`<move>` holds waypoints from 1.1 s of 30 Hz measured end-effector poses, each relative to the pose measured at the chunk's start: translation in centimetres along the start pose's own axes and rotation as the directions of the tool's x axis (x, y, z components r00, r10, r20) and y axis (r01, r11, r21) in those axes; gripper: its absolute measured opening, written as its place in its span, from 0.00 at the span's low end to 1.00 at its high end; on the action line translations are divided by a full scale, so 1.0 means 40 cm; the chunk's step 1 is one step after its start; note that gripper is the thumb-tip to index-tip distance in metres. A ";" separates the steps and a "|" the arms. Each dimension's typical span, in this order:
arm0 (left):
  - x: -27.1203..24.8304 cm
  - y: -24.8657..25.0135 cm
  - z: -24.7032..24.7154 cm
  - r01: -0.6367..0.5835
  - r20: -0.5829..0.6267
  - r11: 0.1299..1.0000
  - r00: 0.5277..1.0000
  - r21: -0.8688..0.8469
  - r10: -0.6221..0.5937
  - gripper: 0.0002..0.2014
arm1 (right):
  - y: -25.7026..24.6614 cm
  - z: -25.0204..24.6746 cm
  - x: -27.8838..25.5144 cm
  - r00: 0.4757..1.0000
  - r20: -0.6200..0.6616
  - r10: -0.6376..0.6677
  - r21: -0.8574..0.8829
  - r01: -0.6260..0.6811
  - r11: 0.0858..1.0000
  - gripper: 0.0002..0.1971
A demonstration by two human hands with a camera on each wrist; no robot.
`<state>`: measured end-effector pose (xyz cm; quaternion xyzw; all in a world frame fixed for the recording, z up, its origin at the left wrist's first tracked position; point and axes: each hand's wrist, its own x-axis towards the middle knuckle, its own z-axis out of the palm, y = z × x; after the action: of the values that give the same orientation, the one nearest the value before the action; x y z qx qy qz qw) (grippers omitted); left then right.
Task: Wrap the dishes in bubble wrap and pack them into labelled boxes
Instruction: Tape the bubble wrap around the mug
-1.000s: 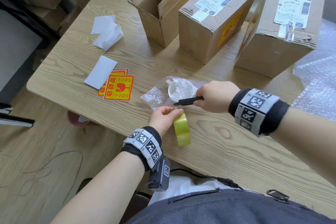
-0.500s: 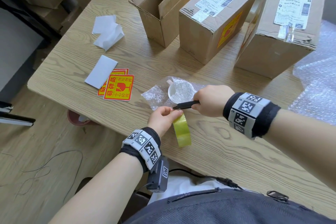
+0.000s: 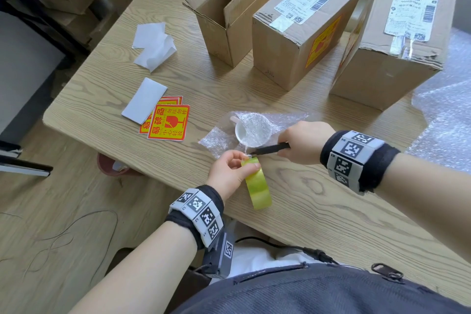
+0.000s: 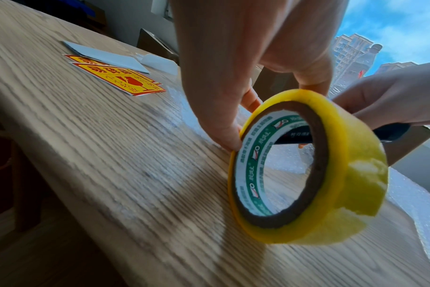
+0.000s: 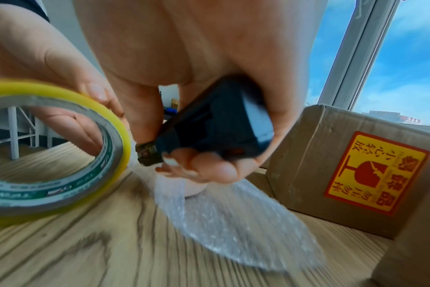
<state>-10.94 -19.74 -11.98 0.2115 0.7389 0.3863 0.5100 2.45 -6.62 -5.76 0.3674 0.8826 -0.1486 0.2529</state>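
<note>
Wooden table (image 3: 318, 211) near sealed boxes (image 3: 303, 33): left hand (image 3: 230, 169) pinches upright tape roll (image 3: 257, 185) to tension a strip, right hand (image 3: 304, 141) grips black cutter (image 3: 270, 149) at it, probably cutting, beside bubble-wrapped cup (image 3: 252, 130).

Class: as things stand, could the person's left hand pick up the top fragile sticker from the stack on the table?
Probably not yet. The left hand grips the tape roll; the fragile sticker lies uncovered nearby, so only the roll hinders it.

cutter (image 3: 270, 149) blade tip hidden behind tape strip, mug (image 3: 252, 130) handle veiled by bubble wrap (image 3: 219, 139)
</note>
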 end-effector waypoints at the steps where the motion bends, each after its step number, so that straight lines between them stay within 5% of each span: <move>1: -0.005 0.001 -0.001 -0.007 0.008 1.000 1.000 -0.002 0.007 0.13 | 0.005 0.004 -0.002 1.000 -0.005 0.000 0.003 0.000 1.000 0.11; 8: -0.011 0.010 -0.003 -0.007 -0.001 0.999 1.000 -0.046 0.007 0.13 | 0.040 0.041 -0.009 1.000 -0.015 0.013 0.189 -0.010 0.982 0.11; 14: -0.007 0.013 -0.001 0.003 -0.011 0.998 1.000 -0.055 -0.003 0.17 | 0.063 0.044 -0.014 0.999 0.042 0.005 0.600 -0.029 0.799 0.07; 25: -0.015 0.010 0.016 -0.019 -0.069 0.992 0.998 -0.127 0.011 0.15 | -0.008 0.042 0.006 0.998 -0.065 0.018 0.272 0.000 0.962 0.11; 33: -0.022 0.014 0.021 -0.056 -0.035 0.989 0.998 -0.135 0.052 0.14 | -0.026 0.061 0.005 0.972 -0.236 -0.018 0.103 0.043 0.994 0.10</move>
<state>-9.89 -19.73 -11.17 0.1900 0.7127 0.4528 0.5009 2.40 -8.30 -7.82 0.3820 0.9026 -0.1551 0.1243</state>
